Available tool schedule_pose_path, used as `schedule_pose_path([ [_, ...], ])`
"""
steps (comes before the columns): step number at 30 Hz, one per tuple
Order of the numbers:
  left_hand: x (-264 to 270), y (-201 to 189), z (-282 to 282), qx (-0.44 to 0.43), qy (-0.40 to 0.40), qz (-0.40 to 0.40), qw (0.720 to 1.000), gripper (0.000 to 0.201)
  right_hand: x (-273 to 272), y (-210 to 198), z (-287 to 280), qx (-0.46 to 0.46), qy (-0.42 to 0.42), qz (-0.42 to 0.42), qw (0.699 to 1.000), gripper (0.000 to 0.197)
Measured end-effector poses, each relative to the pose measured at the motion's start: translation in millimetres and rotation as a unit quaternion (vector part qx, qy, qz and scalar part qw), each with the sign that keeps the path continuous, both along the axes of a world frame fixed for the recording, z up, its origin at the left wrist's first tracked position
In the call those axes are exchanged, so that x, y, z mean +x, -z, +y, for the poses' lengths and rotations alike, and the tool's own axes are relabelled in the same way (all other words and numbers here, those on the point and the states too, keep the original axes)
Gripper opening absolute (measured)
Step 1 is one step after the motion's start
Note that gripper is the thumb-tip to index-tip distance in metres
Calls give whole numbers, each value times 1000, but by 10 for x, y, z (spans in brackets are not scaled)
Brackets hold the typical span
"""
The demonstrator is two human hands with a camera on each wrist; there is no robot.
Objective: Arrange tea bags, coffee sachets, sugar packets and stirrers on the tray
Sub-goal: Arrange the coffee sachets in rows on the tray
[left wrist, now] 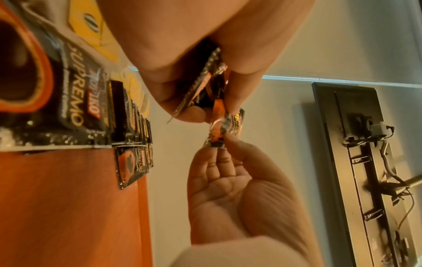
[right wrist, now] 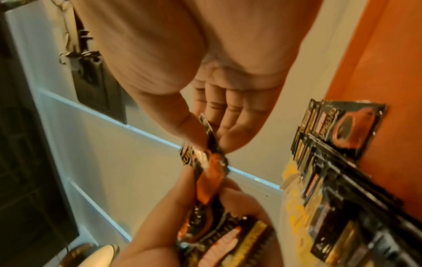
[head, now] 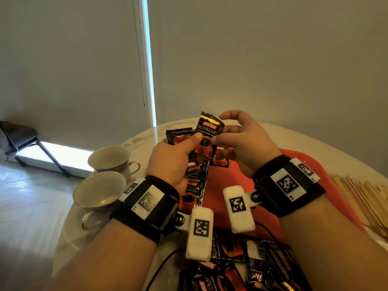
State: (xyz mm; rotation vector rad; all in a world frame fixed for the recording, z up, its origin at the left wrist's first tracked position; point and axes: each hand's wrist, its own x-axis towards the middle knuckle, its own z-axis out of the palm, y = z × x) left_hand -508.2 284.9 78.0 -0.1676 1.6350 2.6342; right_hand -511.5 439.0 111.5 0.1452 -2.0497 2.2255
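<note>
Above the red tray (head: 231, 181), my left hand (head: 178, 156) grips a bunch of black-and-orange coffee sachets (left wrist: 200, 86), with the thumb pressed on top. My right hand (head: 241, 143) pinches the lower edge of the top sachet (head: 210, 127) between thumb and forefinger, and its other fingers are loosely curled. In the right wrist view the same sachet (right wrist: 210, 162) is stretched between both hands. A row of overlapping sachets (head: 195, 185) lies along the tray's left side. Under my wrists, at the near edge, lies a loose pile of sachets (head: 241, 269).
Two empty teacups (head: 109, 158) (head: 98, 192) stand on the round marble table left of the tray. Wooden stirrers (head: 361, 198) lie fanned at the right. Yellow packets (left wrist: 91, 23) lie beside the sachet row. The wall is close behind the table.
</note>
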Motion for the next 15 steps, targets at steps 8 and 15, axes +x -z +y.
schedule_pose_path([
  [8,5,34,27,-21,12,22,999,28,-42,43,37,-63,12,-83,994,14],
  [15,-8,52,43,-29,3,13,1000,27,-45,22,41,-46,63,-69,995,9],
])
